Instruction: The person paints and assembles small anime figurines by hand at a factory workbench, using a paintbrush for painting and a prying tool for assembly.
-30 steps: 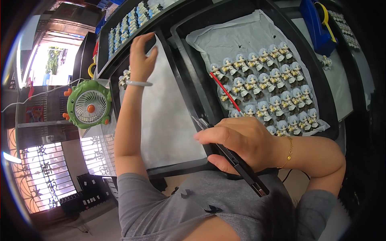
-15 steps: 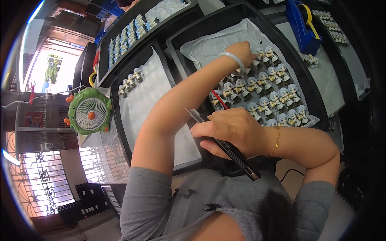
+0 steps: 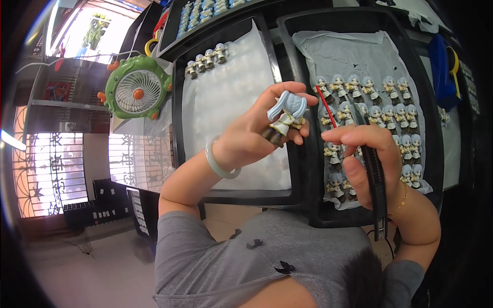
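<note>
My left hand [image 3: 251, 128] is closed around a small figurine [image 3: 291, 107] with pale blue hair, a white outfit and dark legs. The figurine is tilted, the back of its hair facing up. Just right of it, my right hand [image 3: 384, 149] grips a black utility knife [image 3: 377, 190], its narrow blade pointing away from me. A thin red stick [image 3: 326, 107] also sticks out from the right hand's fingers; its other end is hidden. Beneath that hand, a black tray [image 3: 336, 218] lined with white sheeting holds rows of similar figurines [image 3: 389, 118].
Left of it, another lined black tray [image 3: 246, 197] carries a short row of figurines [image 3: 205, 60] at its far end. A green fan [image 3: 137, 95] stands at the left. Beyond are more figurines in a far tray [image 3: 213, 25]. A blue tape dispenser [image 3: 442, 72] is at right.
My left hand has come back from the right tray and now holds a figurine. My right hand, with the knife and red stick, has shifted right. The view has turned, too.
</note>
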`<state>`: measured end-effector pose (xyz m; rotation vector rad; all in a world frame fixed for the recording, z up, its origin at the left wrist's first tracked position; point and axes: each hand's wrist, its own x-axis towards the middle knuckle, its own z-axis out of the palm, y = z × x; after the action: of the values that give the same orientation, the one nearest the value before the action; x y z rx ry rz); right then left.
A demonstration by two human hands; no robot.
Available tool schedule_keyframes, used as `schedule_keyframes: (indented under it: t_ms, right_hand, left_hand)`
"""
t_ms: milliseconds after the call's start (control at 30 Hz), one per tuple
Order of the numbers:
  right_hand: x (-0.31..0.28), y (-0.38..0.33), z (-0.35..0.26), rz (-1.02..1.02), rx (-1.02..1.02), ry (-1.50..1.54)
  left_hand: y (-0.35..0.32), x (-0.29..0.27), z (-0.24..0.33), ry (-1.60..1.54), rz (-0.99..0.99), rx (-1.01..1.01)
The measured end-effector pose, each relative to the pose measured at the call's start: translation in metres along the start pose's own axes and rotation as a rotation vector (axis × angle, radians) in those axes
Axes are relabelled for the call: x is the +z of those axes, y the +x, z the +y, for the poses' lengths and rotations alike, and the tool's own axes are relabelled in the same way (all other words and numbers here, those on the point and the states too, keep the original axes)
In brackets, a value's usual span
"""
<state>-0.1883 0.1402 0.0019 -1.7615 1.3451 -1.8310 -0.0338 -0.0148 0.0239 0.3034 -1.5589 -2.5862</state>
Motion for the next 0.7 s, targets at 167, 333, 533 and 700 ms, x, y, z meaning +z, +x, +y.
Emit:
schedule_keyframes:
  t_ms: [167, 333, 533, 700]
  right_hand:
    - [0.002, -0.004, 0.007, -0.034, 0.037, 0.013]
    - [0.002, -0.005, 0.006, -0.057, 0.046, 0.028]
    - [0.001, -0.004, 0.006, -0.082, 0.017, -0.012]
    - [0.001, -0.003, 0.005, -0.074, 0.013, -0.007]
  left_hand:
    - [-0.018, 0.013, 0.003, 0.143, 0.071, 0.016]
    - [-0.018, 0.009, -0.004, 0.207, -0.029, 0.08]
    - [-0.019, 0.013, -0.008, 0.124, -0.058, 0.123]
    - [-0.019, 0.015, -0.008, 0.227, -0.1, 0.181]
